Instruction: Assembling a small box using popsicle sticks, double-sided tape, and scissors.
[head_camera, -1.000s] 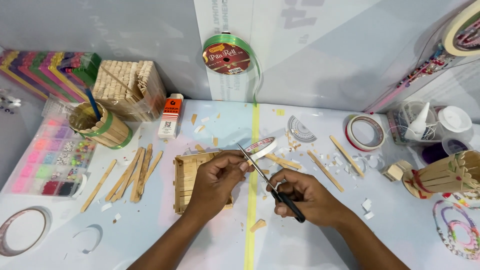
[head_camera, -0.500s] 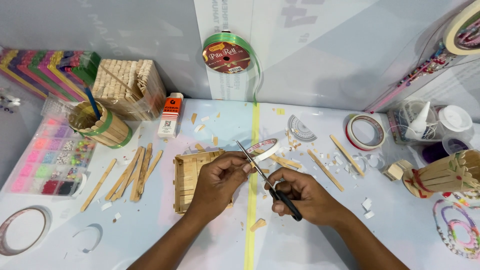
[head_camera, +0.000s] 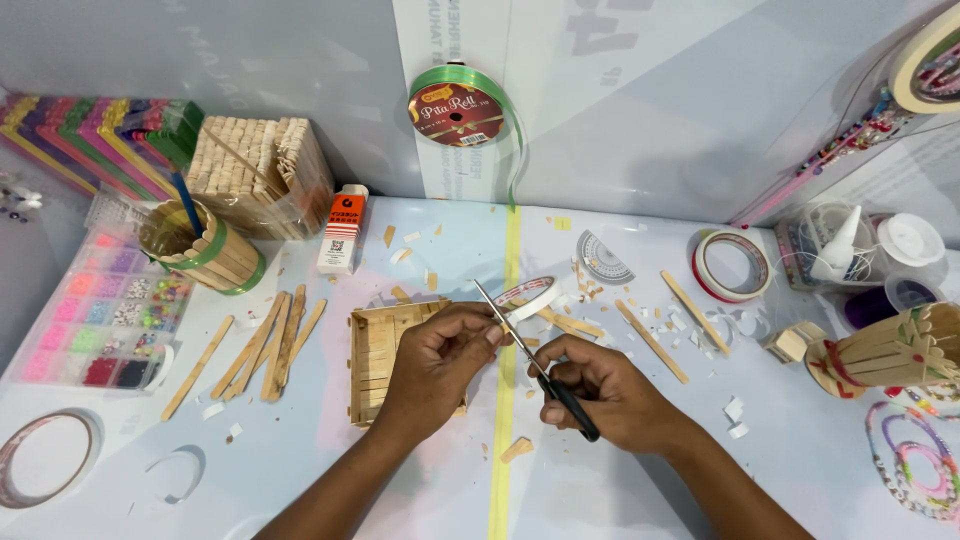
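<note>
Black-handled scissors (head_camera: 540, 362) are being gripped by the closed right hand (head_camera: 600, 395), the handles largely hidden. The blade tip is being met by the left hand (head_camera: 440, 360), whose pinched fingers are concealing whatever is held, partly covering the stick tray (head_camera: 375, 350) beneath.
</note>
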